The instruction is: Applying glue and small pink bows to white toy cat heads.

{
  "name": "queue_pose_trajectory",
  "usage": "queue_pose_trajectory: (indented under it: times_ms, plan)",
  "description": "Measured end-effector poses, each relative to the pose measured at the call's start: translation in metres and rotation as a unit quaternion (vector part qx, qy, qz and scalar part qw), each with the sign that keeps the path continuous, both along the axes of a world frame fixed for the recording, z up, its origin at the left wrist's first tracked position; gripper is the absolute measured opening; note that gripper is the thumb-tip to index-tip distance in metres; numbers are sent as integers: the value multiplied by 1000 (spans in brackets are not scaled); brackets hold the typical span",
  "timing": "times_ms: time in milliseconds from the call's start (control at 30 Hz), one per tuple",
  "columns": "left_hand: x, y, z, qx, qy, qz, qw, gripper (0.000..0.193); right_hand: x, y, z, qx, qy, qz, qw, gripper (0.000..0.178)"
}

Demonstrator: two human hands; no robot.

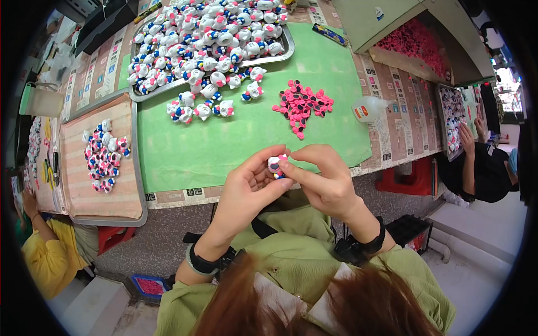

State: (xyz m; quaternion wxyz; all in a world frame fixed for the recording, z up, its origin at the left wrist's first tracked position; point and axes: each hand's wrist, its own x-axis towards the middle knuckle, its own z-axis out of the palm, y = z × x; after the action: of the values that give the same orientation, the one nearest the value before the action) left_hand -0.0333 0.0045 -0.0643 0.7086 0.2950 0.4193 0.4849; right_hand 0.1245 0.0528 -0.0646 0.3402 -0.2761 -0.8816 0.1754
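My left hand [246,187] is closed around a small white toy figurine [278,166] with pink and blue parts, held upright between thumb and fingers. A pink piece with dark lenses, like tiny sunglasses, sits across the figurine's face. From the right, my right hand [328,182] pinches the same figurine, its index fingertip pressed against the face. My fingers hide part of the toy. Beyond my hands, a loose heap of pink sunglasses pieces [302,106] lies on the green mat [196,159].
A metal tray [288,47] piled with white figurines stands at the back, with several more in front of it. At left, a shallow tray [73,196] bears figurines wearing pink pieces. A plastic bottle [370,108] and a bin of pink pieces [412,45] are at right. Co-workers sit both sides.
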Motion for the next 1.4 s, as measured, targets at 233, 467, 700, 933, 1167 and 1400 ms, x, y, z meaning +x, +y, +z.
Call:
queue_pose_trajectory:
  times_ms: [233, 467, 700, 933, 1167, 1400]
  plan:
    - [2, 0, -1, 44, 3, 38, 998, 36, 4, -8, 7, -293, 143, -33, 945, 26]
    - [5, -6, -3, 148, 94, 83, 981, 25, -3, -6, 6, -364, 230, -15, 902, 16]
    - [7, -8, -3, 255, 163, 107, 947, 25, -2, -8, 9, -325, 235, -18, 916, 13]
    - [5, -11, -4, 254, 139, 105, 951, 25, -1, -9, 11, -340, 247, -1, 908, 12]
    - [2, -12, -2, 235, 136, 83, 959, 26, -2, -9, 10, -348, 247, 8, 904, 14]
    - [0, -4, -2, 215, -42, 65, 974, 33, -9, -9, 10, -190, 174, -2, 966, 37]
